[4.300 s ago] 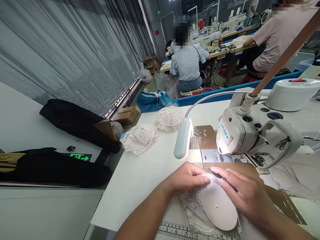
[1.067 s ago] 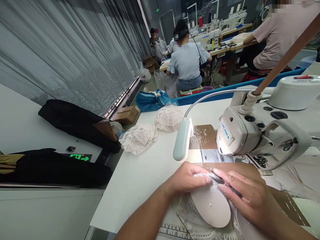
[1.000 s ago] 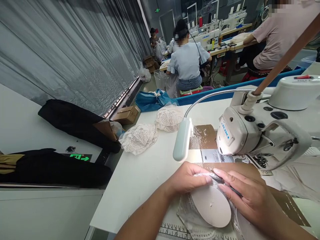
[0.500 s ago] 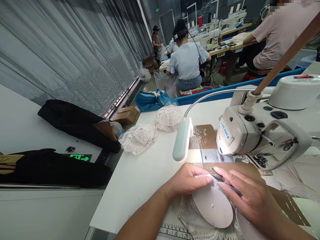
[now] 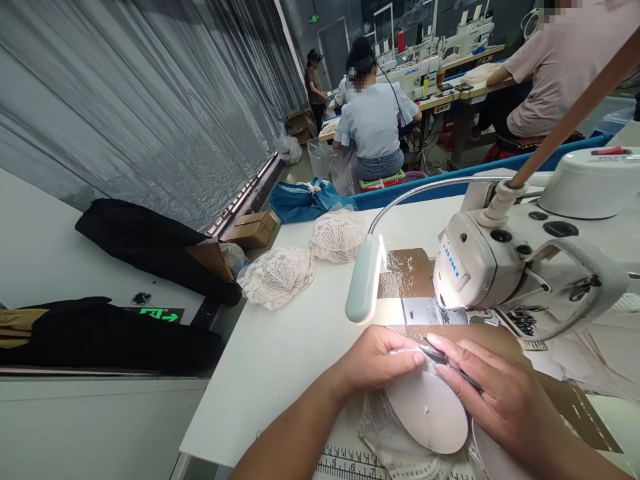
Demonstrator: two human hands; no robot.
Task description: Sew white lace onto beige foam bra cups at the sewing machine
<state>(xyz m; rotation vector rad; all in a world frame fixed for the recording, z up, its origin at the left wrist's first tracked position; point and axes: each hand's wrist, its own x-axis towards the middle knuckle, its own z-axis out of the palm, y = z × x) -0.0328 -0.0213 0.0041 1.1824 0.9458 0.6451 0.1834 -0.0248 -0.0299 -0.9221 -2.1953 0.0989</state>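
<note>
In front of the sewing machine, my left hand (image 5: 385, 360) is closed with thumb and fingers pinching the upper edge of a white lace bra (image 5: 383, 427). One smooth, oval white cup (image 5: 431, 410) of it faces me below my hands; part of a second cup shows at the bottom edge. My right hand (image 5: 493, 383) is closed round a slim, dark metal tool (image 5: 465, 375), either snips or tweezers. The tool's pointed end lies at the lace edge, beside my left thumb. My fingers hide some of the tool and the pinched fabric.
The white sewing machine (image 5: 467, 260) stands close ahead, with a lamp (image 5: 364, 280) on a bent metal neck left of its needle area. Two lace bundles (image 5: 280, 277) lie on the white table (image 5: 260, 373). A printed ruler (image 5: 345, 460) runs along the near edge. Several co-workers sit or stand beyond.
The bra cup has shifted very slightly upward and right under my hands. Both hands keep nearly the same place and grip. A standing person at the back has lowered their hands toward a table.
</note>
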